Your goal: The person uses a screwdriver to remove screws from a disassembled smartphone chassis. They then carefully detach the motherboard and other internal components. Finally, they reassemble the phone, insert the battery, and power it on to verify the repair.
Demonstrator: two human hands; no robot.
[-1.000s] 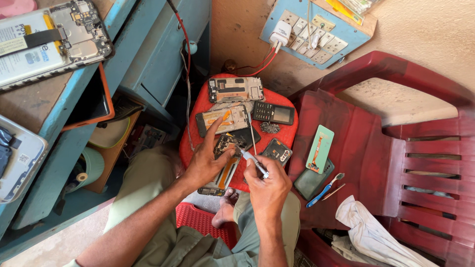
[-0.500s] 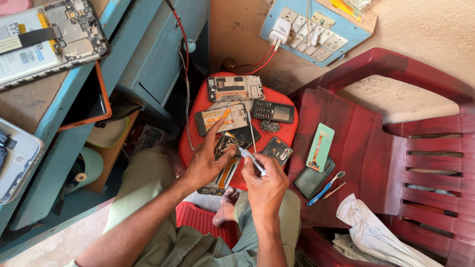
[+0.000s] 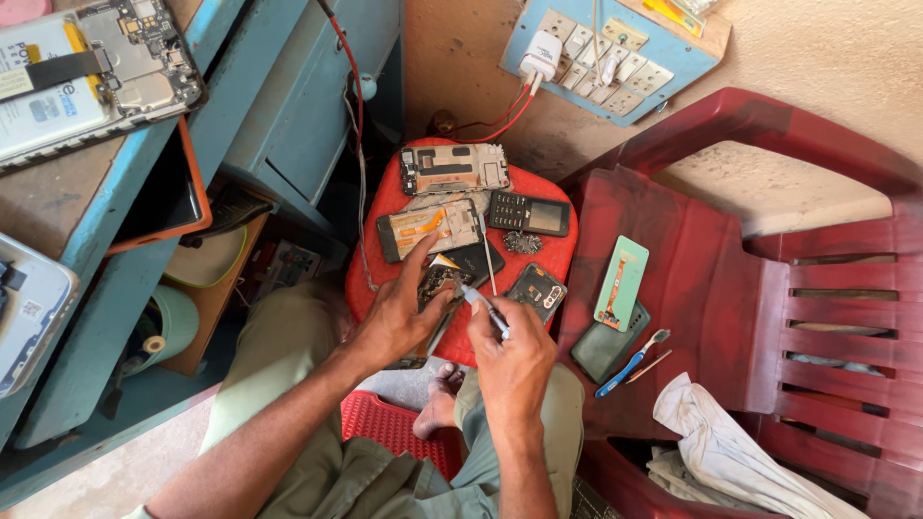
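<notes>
Probing an opened phone [image 3: 440, 288] on a red stool [image 3: 553, 252].

Pinched in the right hand [image 3: 510, 360], fingers closed, a thin tool [image 3: 484, 308], tip at the phone; pressed flat over the phone's near edge, steadying it, the left hand [image 3: 399, 322]; beyond, more dismantled handsets [image 3: 452, 168] on the stool's far side.
</notes>
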